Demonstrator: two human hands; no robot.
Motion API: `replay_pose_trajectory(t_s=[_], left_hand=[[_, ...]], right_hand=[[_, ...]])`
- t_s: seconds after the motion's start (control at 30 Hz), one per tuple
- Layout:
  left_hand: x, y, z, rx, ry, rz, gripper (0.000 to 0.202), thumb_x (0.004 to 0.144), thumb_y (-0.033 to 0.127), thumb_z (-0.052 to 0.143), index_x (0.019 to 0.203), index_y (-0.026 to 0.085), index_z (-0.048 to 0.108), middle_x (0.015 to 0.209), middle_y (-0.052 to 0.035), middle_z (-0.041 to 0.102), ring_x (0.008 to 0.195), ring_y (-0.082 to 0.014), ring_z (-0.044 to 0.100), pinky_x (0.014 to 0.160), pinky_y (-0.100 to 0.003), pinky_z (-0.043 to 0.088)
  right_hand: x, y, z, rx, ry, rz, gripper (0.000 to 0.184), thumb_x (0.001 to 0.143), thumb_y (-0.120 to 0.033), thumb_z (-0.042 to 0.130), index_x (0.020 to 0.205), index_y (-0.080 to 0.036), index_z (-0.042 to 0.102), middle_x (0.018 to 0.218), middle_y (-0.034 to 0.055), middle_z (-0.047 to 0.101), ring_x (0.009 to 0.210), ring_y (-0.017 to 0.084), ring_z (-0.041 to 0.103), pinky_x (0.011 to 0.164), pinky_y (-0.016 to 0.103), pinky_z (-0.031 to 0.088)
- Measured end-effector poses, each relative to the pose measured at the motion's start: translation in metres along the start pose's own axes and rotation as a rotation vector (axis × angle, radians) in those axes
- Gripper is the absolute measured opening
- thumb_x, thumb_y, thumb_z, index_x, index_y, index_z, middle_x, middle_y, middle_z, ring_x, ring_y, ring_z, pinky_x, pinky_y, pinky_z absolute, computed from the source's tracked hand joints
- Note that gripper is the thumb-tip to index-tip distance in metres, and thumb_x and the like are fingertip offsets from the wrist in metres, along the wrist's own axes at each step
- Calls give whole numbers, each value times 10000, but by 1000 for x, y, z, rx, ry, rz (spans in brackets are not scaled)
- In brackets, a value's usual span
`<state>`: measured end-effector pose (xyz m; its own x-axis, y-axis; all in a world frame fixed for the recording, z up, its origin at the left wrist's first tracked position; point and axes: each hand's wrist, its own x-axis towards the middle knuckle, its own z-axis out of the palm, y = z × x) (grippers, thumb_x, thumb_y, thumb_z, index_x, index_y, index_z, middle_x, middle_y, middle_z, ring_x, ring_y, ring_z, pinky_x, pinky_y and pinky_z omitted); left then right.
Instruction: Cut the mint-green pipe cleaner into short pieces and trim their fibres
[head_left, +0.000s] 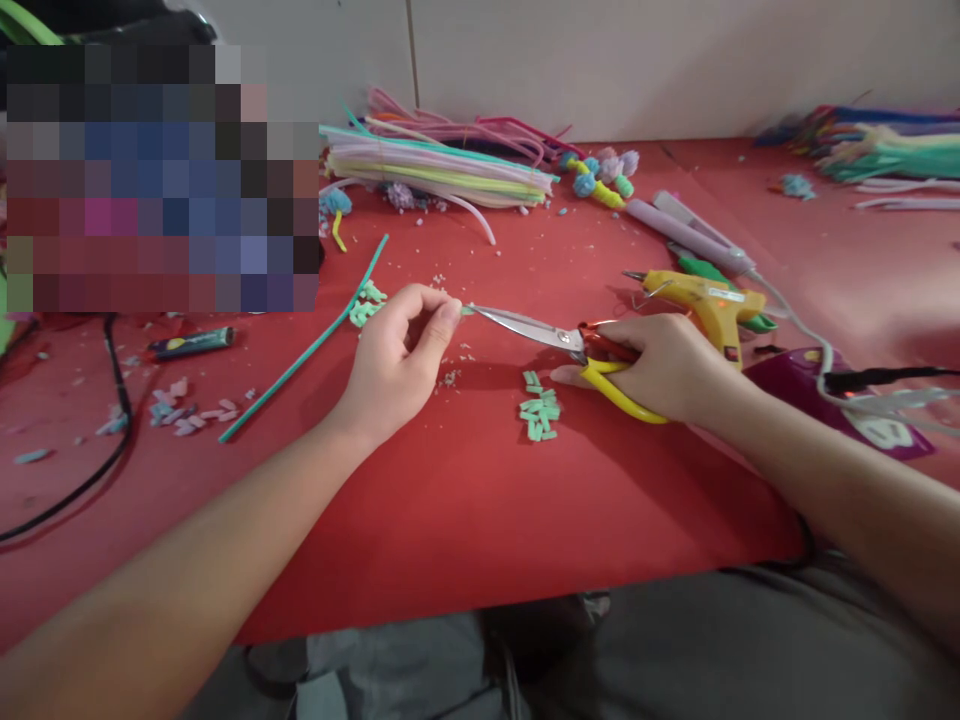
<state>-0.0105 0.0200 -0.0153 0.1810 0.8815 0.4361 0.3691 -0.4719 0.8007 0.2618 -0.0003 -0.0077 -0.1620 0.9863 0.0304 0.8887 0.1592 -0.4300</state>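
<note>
The left hand pinches a small green piece in its grip — poking out at three o'clock, beside the scissors. The right hand wraps its grip round the handles; green snippets lie on the tabletop, toward five o'clock.

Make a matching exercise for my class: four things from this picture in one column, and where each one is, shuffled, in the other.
Things
1. scissors
2. small green piece
3. long teal stem
4. yellow glue gun

Places
A. lying just beyond the right hand
B. pinched in the left hand
C. gripped by the right hand
D. lying to the left of the left hand

Pairs: 1-C, 2-B, 3-D, 4-A
</note>
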Motion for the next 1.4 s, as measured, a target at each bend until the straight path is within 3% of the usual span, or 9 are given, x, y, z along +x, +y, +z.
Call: replay_pose_trajectory(t_s=[1.4], left_hand=[[1,3,0,8,13,4,245,983,380,582,803,215,570,643,3,499,662,-149,527,595,-273,451]], right_hand=[[-1,-4,-2,25,-35,47,735,659,-819,692,602,-208,287,583,-51,258,596,105,255,558,302,241]])
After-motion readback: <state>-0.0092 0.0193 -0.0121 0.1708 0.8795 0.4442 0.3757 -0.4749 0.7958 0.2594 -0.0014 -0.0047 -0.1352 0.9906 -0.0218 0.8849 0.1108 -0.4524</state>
